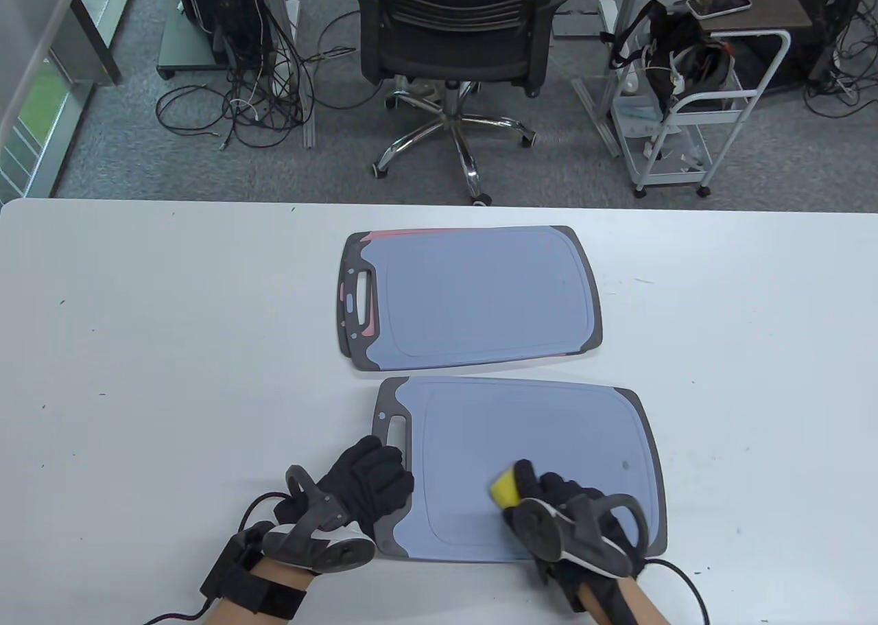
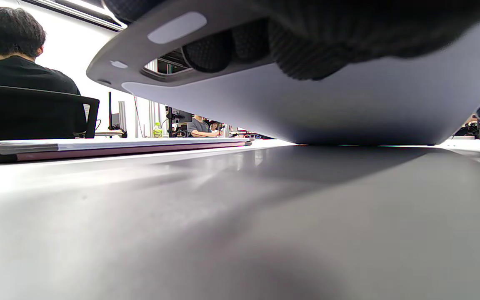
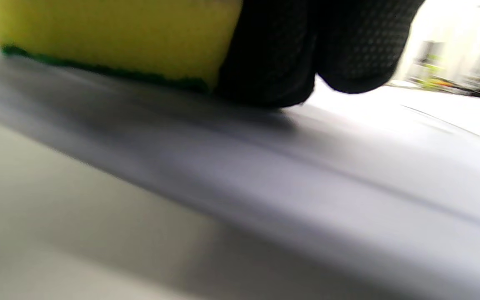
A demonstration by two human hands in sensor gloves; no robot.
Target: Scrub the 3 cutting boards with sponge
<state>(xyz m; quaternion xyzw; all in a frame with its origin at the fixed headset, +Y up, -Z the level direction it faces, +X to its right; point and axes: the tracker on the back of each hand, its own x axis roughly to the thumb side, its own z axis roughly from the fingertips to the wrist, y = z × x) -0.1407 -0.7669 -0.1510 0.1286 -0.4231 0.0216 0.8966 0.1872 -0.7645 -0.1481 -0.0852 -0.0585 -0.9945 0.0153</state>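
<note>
A grey-blue cutting board with a dark rim lies at the table's front centre. My left hand grips its handle end. In the left wrist view that end of the board is tilted up off the table, with my fingers curled under it. My right hand presses a yellow sponge onto the board's lower middle. The sponge has its green side down. Behind it lies a second blue board, stacked on a red one whose edge peeks out.
The white table stretches to both sides of the boards. Beyond its far edge stand a black office chair, a white trolley and loose cables. A seated person shows in the left wrist view.
</note>
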